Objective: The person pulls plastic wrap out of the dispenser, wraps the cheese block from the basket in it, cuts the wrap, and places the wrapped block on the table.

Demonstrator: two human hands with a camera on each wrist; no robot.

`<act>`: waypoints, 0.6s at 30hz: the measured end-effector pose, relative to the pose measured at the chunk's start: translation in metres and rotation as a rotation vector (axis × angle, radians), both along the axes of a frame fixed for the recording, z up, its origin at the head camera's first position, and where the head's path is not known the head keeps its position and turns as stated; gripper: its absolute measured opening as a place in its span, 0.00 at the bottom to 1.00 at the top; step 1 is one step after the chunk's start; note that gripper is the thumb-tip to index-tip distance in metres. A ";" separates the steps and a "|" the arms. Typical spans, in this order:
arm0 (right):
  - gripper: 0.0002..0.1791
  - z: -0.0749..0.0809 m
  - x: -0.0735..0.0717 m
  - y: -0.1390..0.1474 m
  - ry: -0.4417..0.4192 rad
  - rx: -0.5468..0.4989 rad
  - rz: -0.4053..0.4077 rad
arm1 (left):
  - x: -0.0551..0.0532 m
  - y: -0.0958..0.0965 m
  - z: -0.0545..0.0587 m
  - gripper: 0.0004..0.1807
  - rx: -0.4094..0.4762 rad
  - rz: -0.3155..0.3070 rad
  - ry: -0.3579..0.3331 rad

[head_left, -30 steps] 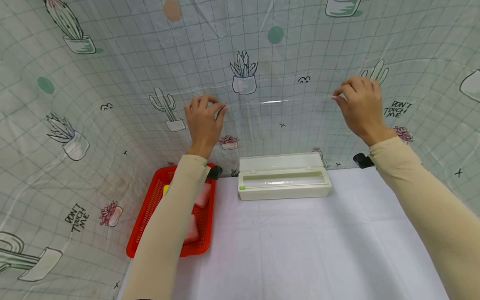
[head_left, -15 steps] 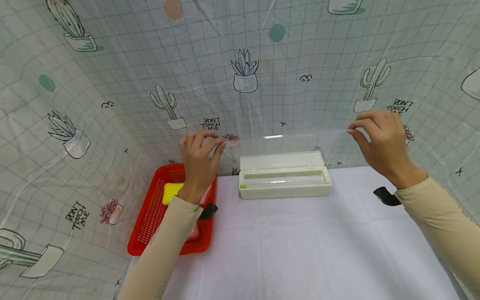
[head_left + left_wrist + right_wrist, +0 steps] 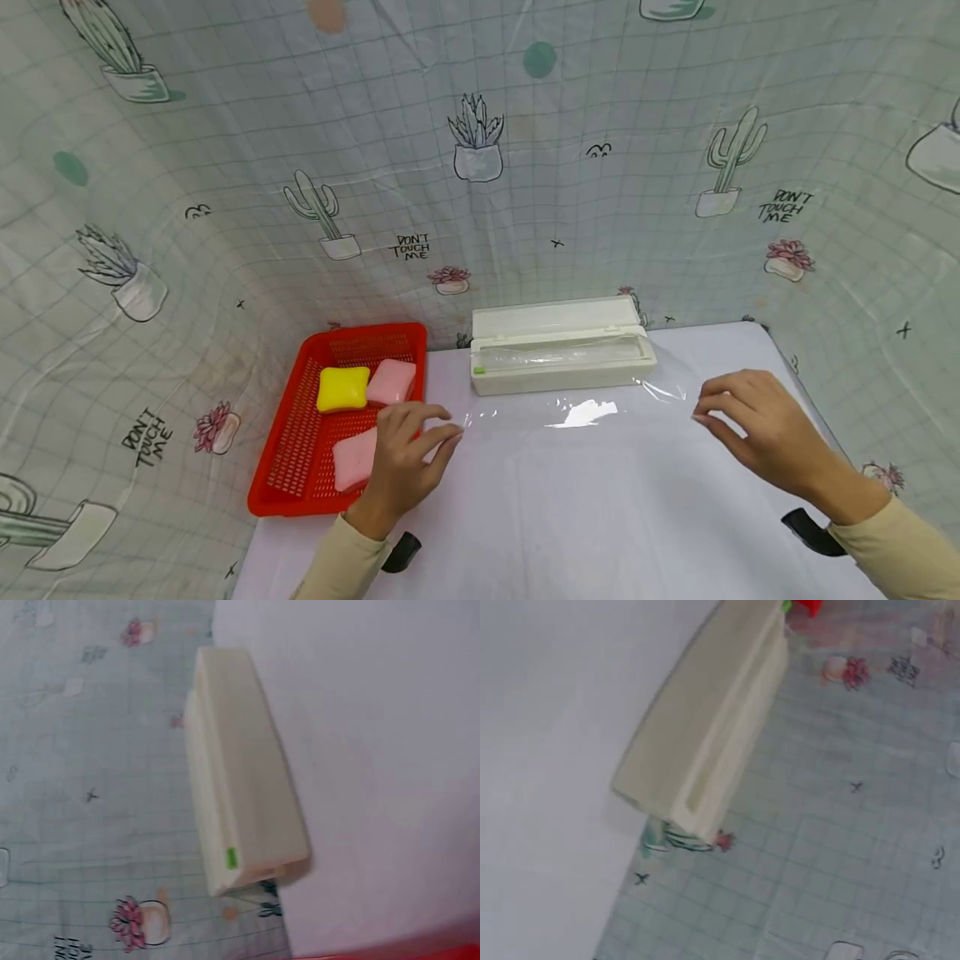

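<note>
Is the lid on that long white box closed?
No, the lid is tipped up along the back of the white box in the head view.

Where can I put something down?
The widest bare cloth is at the front, between the left hand and right hand, in front of the clear film. A smaller patch lies behind the right hand, right of the white box. Crowded: the left, with the red basket.
</note>
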State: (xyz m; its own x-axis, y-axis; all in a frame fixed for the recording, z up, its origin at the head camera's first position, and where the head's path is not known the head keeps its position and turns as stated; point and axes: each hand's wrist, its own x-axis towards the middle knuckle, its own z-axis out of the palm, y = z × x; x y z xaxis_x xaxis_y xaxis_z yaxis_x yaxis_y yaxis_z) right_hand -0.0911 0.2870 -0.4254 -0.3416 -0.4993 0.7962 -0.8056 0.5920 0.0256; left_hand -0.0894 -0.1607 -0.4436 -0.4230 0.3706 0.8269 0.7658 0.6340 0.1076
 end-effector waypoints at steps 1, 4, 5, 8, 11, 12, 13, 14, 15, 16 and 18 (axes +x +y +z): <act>0.28 -0.010 0.005 0.001 -0.026 0.017 0.004 | 0.005 -0.002 -0.008 0.28 -0.020 -0.007 -0.026; 0.27 -0.039 0.022 0.001 -0.122 0.060 0.005 | 0.020 -0.006 -0.030 0.30 -0.076 -0.017 -0.102; 0.26 -0.049 0.026 0.001 -0.150 0.075 0.003 | 0.024 -0.008 -0.038 0.30 -0.096 -0.018 -0.123; 0.25 -0.077 0.039 0.000 -0.231 0.109 0.007 | 0.036 -0.011 -0.058 0.22 -0.152 -0.022 -0.199; 0.23 -0.101 0.050 -0.001 -0.276 0.120 0.042 | 0.046 -0.013 -0.077 0.04 -0.197 -0.040 -0.270; 0.22 -0.108 0.052 -0.001 -0.292 0.120 0.056 | 0.049 -0.014 -0.082 0.05 -0.213 -0.046 -0.292; 0.22 -0.115 0.055 -0.001 -0.308 0.121 0.069 | 0.052 -0.014 -0.087 0.10 -0.231 -0.051 -0.308; 0.22 -0.121 0.058 -0.001 -0.323 0.122 0.076 | 0.055 -0.014 -0.092 0.12 -0.252 -0.053 -0.320; 0.22 -0.126 0.061 -0.001 -0.339 0.129 0.074 | 0.057 -0.014 -0.097 0.14 -0.272 -0.058 -0.330; 0.21 -0.131 0.063 -0.001 -0.353 0.131 0.080 | 0.060 -0.015 -0.101 0.14 -0.293 -0.063 -0.337; 0.21 -0.139 0.068 0.000 -0.386 0.148 0.076 | 0.064 -0.015 -0.109 0.13 -0.330 -0.072 -0.354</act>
